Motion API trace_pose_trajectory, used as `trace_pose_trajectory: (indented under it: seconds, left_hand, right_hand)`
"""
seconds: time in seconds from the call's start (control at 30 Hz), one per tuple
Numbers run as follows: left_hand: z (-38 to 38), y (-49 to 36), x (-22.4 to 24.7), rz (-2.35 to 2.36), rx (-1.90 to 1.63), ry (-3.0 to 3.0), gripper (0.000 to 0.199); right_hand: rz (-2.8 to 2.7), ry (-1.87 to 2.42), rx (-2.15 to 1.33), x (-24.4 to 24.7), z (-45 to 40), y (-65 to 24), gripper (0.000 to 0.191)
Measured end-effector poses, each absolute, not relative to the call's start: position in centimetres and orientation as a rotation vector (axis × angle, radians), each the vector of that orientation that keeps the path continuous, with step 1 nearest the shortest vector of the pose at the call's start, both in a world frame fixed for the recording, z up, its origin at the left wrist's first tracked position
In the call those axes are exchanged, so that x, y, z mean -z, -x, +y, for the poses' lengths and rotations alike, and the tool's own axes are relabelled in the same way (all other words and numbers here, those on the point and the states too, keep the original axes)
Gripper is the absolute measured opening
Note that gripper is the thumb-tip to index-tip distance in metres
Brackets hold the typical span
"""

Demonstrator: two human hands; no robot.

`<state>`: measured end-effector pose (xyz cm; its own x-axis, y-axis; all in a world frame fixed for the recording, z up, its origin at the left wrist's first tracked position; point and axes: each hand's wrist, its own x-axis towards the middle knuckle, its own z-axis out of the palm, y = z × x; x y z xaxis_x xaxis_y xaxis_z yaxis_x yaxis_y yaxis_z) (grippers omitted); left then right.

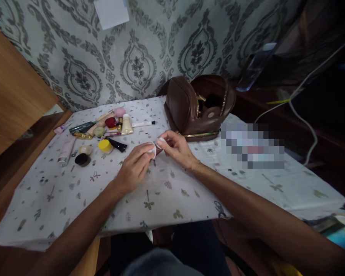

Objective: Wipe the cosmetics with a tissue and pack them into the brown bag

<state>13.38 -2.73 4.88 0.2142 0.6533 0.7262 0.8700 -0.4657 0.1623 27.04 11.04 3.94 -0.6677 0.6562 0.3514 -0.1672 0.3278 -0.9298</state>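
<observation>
So the person has both hands up over the desk, just in front of the brown bag. Fingers of the left hand are pinched around a white disc-like piece, and the right hand has a smaller white piece between thumb and fingers. Held right beside each other like that, probably so both are easy to control and see. Can't tell what they are tbh, the fingers cover too much, or whether they touch.

Cosmetics sit bunched on the left, yellow-lidded jar and black tube nearest the left hand, likely grouped to stay within reach. Bag's opening gapes toward the person, handy for access I guess, but its inside is too dark to read. Pixelated patch on the right hides whatever's there.
</observation>
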Motion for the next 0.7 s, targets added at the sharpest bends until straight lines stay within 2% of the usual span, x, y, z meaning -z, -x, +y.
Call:
trace_pose_trajectory:
  seconds: [0.47, 0.7]
  left_hand:
    - [-3.2, -11.8, -4.5, -1.630, 1.042, 2.154, 0.019]
    - [-3.1, -11.2, -4.0, -1.770, 1.061, 2.071, 0.017]
  right_hand:
    - [-1.860, 0.474, -1.301, -3.1, 12.1, -26.8, 0.040]
    - [-1.843, 0.476, -1.362, -3.2, 12.0, -26.8, 0.039]
